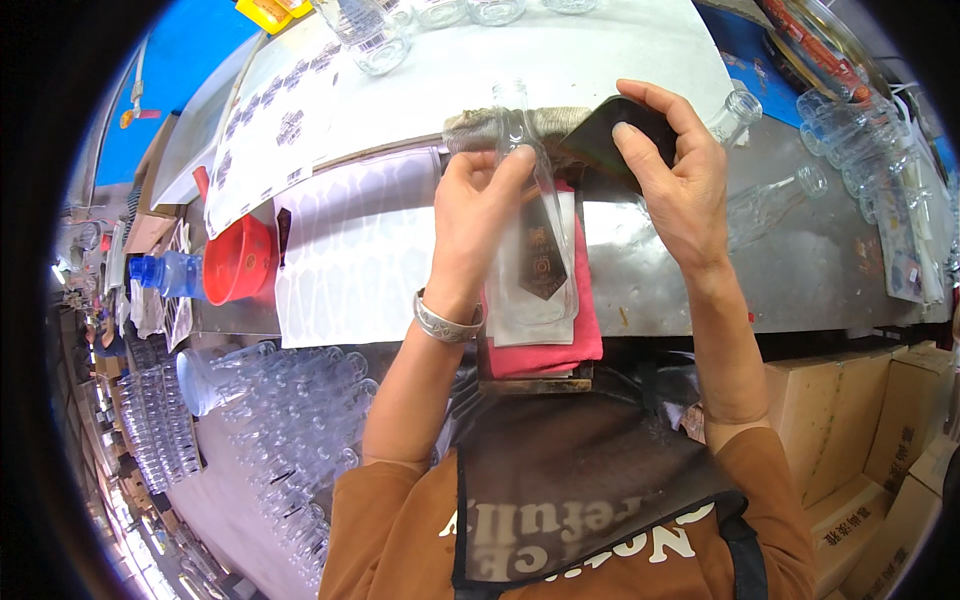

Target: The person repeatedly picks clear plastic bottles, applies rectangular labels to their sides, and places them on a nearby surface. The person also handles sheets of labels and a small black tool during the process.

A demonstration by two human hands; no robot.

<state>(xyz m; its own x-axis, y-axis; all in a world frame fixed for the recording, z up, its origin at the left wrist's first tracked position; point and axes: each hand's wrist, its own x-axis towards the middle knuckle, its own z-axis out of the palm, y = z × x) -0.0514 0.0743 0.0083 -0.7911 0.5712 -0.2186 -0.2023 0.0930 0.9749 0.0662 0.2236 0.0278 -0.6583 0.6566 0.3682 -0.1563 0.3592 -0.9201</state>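
Note:
My left hand [478, 215], with a silver bracelet at its wrist, pinches the neck of a clear glass bottle [566, 290]. A dark, pointed decal [541, 262] with gold marks shows on the bottle's body. The bottle lies on its side over white paper and a folded pink cloth [588, 325]; its neck rests toward a rolled, greyish towel [468, 130]. Just right of the neck, my right hand [688, 180] grips a flat black scraper-like pad [606, 138], thumb on top. The pad is raised at a tilt, apart from the decal.
Left of the bottle lies a patterned decal sheet [350, 235], beside a red bowl [238, 262]. Glass bottles [375, 45] stand at the back; others [765, 205] lie to the right. Many bottles [290, 430] fill the lower left. Cardboard boxes [830, 420] stand lower right.

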